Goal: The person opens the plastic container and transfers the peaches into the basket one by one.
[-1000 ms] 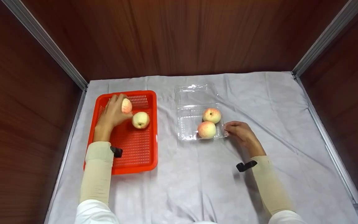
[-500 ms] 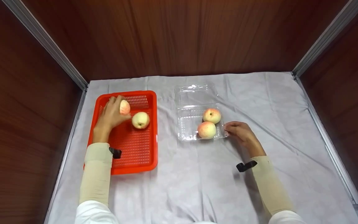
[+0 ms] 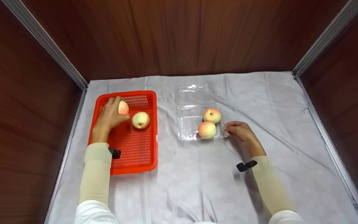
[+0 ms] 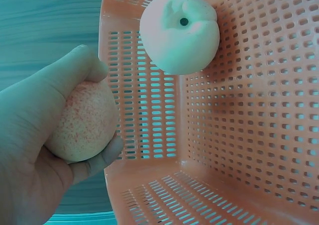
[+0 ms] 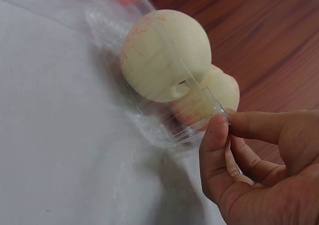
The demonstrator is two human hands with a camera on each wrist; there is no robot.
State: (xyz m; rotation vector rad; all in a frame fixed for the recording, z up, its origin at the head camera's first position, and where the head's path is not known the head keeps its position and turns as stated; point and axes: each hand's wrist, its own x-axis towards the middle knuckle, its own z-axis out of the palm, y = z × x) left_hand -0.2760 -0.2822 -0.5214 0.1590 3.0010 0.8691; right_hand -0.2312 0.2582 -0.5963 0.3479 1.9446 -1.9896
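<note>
My left hand (image 3: 108, 115) holds a pink-speckled peach (image 4: 88, 121) over the far left part of the red basket (image 3: 154, 149), thumb and fingers curled round it. Beside that hand a pale peach (image 3: 140, 120) lies inside the basket near its far end. To the right stands a clear plastic clamshell box (image 3: 186, 124) with its lid (image 3: 194, 93) folded back. Two peaches touch each other in its right half, one farther (image 3: 212, 115) and one nearer (image 3: 206, 130). At the box's right rim, my right hand (image 5: 264, 160) pinches the clear edge between thumb and forefinger.
A wrinkled light grey cloth (image 3: 179, 189) covers the table. Dark wood-grain panels (image 3: 185, 37) with metal corner strips enclose the back and both sides. A small black camera (image 3: 244, 166) sits at the right wrist, another (image 3: 114, 153) at the left.
My left hand, still gripping the peach, has shifted slightly left and toward me over the basket. The right hand, the clamshell box and the other peaches have stayed in place.
</note>
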